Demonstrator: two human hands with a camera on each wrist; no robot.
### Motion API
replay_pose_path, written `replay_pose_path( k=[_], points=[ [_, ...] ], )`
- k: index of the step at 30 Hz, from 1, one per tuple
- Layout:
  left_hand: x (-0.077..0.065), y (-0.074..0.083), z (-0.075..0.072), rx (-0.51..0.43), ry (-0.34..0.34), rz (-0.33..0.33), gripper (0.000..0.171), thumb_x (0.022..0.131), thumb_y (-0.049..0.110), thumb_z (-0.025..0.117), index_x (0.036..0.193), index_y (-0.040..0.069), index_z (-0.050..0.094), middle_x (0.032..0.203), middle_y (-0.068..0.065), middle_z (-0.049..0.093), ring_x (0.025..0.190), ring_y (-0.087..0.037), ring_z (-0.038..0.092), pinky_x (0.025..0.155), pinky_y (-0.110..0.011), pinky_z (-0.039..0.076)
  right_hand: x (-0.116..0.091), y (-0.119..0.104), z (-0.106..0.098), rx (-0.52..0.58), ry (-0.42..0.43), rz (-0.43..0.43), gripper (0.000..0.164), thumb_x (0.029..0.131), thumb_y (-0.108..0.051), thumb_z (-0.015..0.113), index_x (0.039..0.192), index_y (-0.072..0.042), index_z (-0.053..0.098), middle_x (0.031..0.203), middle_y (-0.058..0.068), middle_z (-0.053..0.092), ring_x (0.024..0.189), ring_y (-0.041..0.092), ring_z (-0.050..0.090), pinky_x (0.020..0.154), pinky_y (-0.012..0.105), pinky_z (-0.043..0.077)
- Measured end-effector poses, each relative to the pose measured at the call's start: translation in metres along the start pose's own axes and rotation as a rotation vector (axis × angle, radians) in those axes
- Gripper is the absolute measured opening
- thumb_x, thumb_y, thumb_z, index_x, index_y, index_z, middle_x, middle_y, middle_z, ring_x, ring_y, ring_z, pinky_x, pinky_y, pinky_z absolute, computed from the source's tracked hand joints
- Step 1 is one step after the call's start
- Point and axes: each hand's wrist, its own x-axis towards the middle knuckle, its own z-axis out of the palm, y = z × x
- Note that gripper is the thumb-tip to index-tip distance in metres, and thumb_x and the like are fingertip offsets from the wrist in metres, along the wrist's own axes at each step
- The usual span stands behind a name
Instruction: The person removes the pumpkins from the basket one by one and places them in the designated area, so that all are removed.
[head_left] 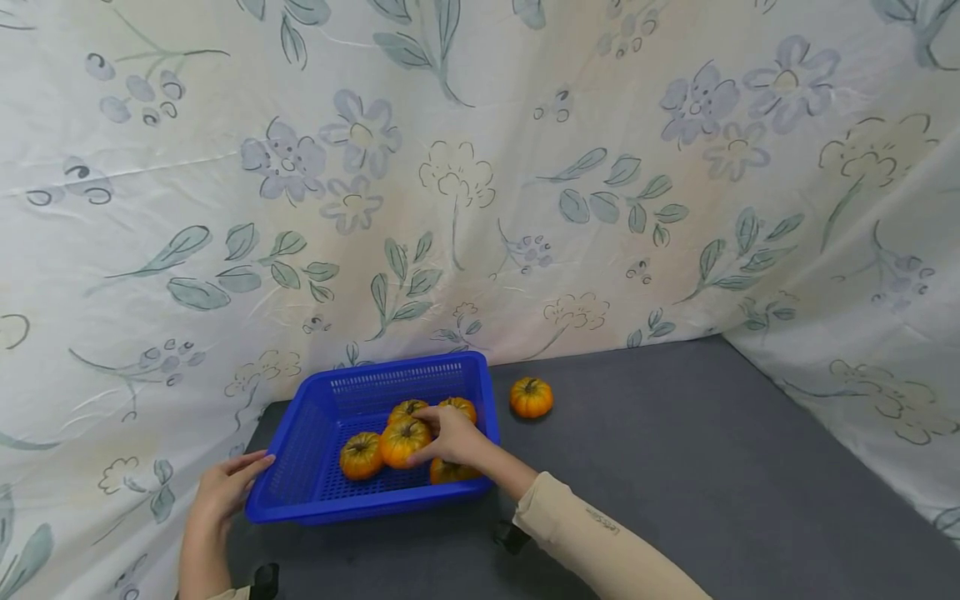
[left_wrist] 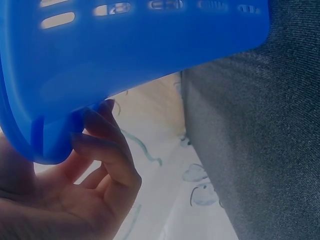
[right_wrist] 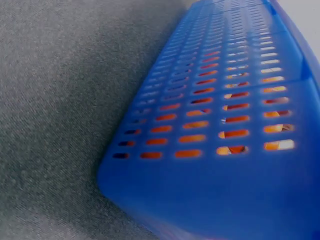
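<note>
A blue plastic basket [head_left: 367, 503] with slotted walls sits on the dark table, several small orange pumpkins inside. My left hand [head_left: 217, 492] holds its left rim, fingers curled under the edge in the left wrist view. Reaching over the right wall, my right hand [head_left: 456, 438] grips one pumpkin [head_left: 402, 444] between thumb and fingers. Around that one lie a pumpkin [head_left: 361, 457] to the left, another pumpkin [head_left: 406, 408] behind and others partly covered by my hand and wrist. The right wrist view shows only the basket's outer wall [right_wrist: 200, 185], orange showing through the slots; the hand is hidden there.
One more pumpkin [head_left: 531, 397] stands on the dark grey table [head_left: 675, 467], just right of the basket. A floral cloth [head_left: 480, 183] hangs behind the table and along its sides.
</note>
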Motion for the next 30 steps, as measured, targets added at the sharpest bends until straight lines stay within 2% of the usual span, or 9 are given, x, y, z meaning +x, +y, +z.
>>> replay_pose_path(
  k=[6,11,22,30],
  points=[
    [-0.001,0.001,0.001,0.021,0.003,0.014,0.074,0.091,0.037,0.065,0.140,-0.013,0.040,0.105,-0.016,0.069,0.075,-0.006,0.063,0.068,-0.030,0.056,-0.005,-0.002,-0.013,-0.022,0.036,-0.047,0.071,0.075,-0.019,0.085,0.138,-0.005,0.054,0.139,0.014,0.058,0.126,0.030,0.057,0.101,0.042,0.050],
    [0.000,0.001,0.002,0.040,0.015,0.017,0.073,0.091,0.037,0.065,0.140,-0.013,0.041,0.111,-0.023,0.067,0.076,-0.006,0.063,0.068,-0.030,0.056,-0.009,-0.004,-0.025,0.006,0.061,-0.076,0.068,0.077,-0.019,0.083,0.137,-0.006,0.055,0.138,0.015,0.058,0.127,0.030,0.057,0.103,0.042,0.048],
    [-0.001,0.002,0.002,0.057,0.027,0.010,0.073,0.092,0.038,0.065,0.139,-0.012,0.043,0.127,-0.033,0.056,0.078,-0.007,0.062,0.069,-0.032,0.056,-0.011,-0.002,-0.052,0.032,0.136,-0.076,0.067,0.079,-0.020,0.082,0.138,-0.007,0.054,0.142,0.013,0.055,0.131,0.029,0.054,0.105,0.041,0.047],
    [-0.002,0.001,0.002,0.041,0.021,0.014,0.072,0.092,0.036,0.065,0.139,-0.013,0.042,0.113,-0.026,0.065,0.076,-0.006,0.062,0.067,-0.030,0.056,-0.014,0.000,-0.070,0.097,0.190,-0.036,0.068,0.079,-0.016,0.082,0.139,-0.005,0.052,0.144,0.016,0.052,0.133,0.032,0.051,0.107,0.044,0.044]
  ],
)
